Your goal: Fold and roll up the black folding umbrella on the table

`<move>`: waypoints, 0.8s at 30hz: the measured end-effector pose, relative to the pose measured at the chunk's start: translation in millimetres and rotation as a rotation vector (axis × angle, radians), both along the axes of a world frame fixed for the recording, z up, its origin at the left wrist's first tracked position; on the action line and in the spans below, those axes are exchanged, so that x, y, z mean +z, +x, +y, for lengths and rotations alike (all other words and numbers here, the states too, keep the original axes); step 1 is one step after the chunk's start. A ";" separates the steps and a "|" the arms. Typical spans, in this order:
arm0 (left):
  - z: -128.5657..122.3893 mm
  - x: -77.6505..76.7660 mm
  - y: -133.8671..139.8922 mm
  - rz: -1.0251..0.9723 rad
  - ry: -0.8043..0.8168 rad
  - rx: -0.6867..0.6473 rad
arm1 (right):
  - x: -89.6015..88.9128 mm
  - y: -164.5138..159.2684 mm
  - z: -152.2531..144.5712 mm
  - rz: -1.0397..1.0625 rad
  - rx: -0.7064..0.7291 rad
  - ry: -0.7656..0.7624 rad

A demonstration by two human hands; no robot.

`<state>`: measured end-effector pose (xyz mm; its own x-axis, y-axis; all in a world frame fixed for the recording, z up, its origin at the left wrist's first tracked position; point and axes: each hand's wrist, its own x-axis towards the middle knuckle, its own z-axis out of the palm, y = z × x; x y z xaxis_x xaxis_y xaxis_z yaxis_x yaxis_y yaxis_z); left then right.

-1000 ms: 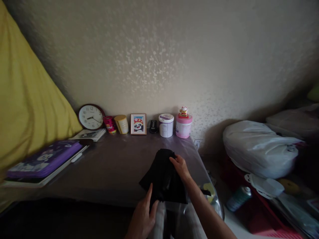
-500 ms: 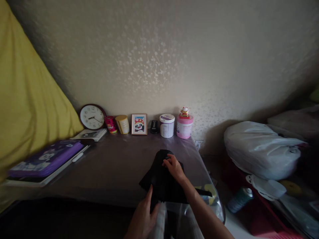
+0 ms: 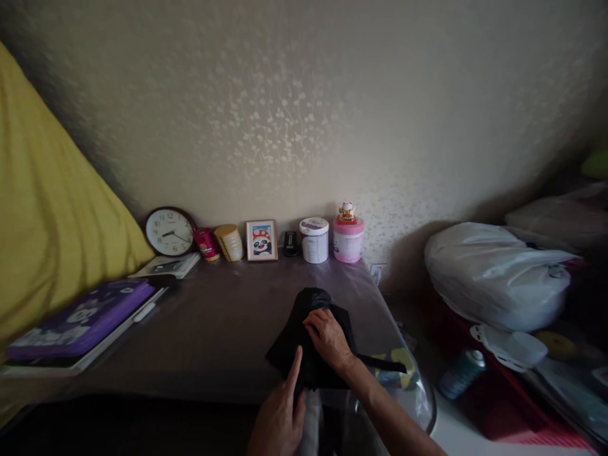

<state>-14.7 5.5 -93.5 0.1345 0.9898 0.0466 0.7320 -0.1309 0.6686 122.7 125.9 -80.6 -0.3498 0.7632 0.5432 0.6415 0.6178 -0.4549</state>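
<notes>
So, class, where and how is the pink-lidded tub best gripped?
Probably around the upright, round body of the pink-lidded tub, from the front right: the wall is behind, the white tub stands close on its left, and the figurine on top makes gripping from above look risky.

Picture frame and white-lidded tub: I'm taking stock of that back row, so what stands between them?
In the head view, one small black object, too dark to identify, stands between the picture frame and the white-lidded tub.
</notes>
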 end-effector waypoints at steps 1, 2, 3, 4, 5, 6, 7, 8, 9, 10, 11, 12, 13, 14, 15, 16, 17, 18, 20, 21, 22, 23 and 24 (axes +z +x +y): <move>0.8 0.4 1.1 0.014 -0.002 0.012 | -0.8 0.1 -0.3 -0.002 0.001 0.007; 1.5 0.5 2.2 0.024 -0.007 0.028 | -1.6 0.3 -0.6 0.000 0.002 0.012; 2.2 0.1 3.3 0.030 -0.012 0.044 | -2.3 0.9 -1.3 0.003 0.004 0.015; 2.8 -0.6 4.2 0.036 -0.019 0.058 | -2.8 1.7 -2.7 0.008 0.009 0.019; 3.4 -1.9 4.8 0.040 -0.025 0.067 | -3.1 3.0 -5.0 0.013 0.019 0.023; 3.9 -3.6 5.0 0.042 -0.030 0.073 | -3.3 4.7 -8.2 0.017 0.033 0.029; 4.4 -5.8 4.7 0.042 -0.032 0.074 | -3.6 6.9 -12.3 0.020 0.051 0.034; 4.9 -8.4 4.0 0.038 -0.031 0.071 | -4.0 9.2 -16.8 0.019 0.073 0.037; 5.3 -11.1 3.1 0.032 -0.029 0.065 | -4.6 11.7 -21.2 0.014 0.094 0.039; 5.7 -13.9 2.0 0.027 -0.026 0.059 | -5.3 14.0 -24.6 0.005 0.113 0.043; 6.1 -16.3 1.0 0.025 -0.024 0.050 | -6.3 16.2 -26.5 -0.010 0.126 0.046; 6.4 -18.3 0.2 0.027 -0.024 0.042 | -7.2 18.0 -26.1 -0.027 0.128 0.048; 6.6 -19.6 -0.4 0.031 -0.025 0.035 | -8.1 19.5 -23.0 -0.045 0.119 0.052; 6.7 -20.2 -0.7 0.035 -0.031 0.026 | -8.8 20.8 -17.1 -0.062 0.100 0.057; 6.9 -20.2 -0.9 0.035 -0.038 0.015 | -9.2 21.8 -8.8 -0.078 0.077 0.063; 6.9 -19.8 -1.0 0.031 -0.045 0.009 | -9.2 22.7 1.4 -0.092 0.049 0.069; 7.0 -19.2 -1.0 0.022 -0.051 0.003 | -8.9 23.6 12.9 -0.106 0.025 0.074; 7.1 -18.6 -1.2 0.009 -0.054 -0.001 | -8.3 24.6 24.5 -0.120 0.004 0.084; 7.2 -18.4 -2.0 -0.019 -0.054 -0.008 | -6.6 26.8 45.1 -0.136 -0.075 0.073; 7.4 -19.0 -2.6 -0.029 -0.055 -0.006 | -5.8 28.0 52.7 -0.139 -0.123 0.059; 7.6 -20.0 -3.2 -0.034 -0.058 0.001 | -5.3 29.3 58.0 -0.136 -0.163 0.042; 8.0 -21.2 -3.9 -0.035 -0.063 0.008 | -5.3 30.5 60.9 -0.129 -0.189 0.027; 8.6 -22.6 -4.6 -0.037 -0.068 0.015 | -5.9 31.8 61.9 -0.115 -0.198 0.017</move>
<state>-19.3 14.1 -116.1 0.1190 0.9928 -0.0163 0.7084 -0.0734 0.7020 154.6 187.8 -86.5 -0.2544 0.8143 0.5217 0.7977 0.4817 -0.3628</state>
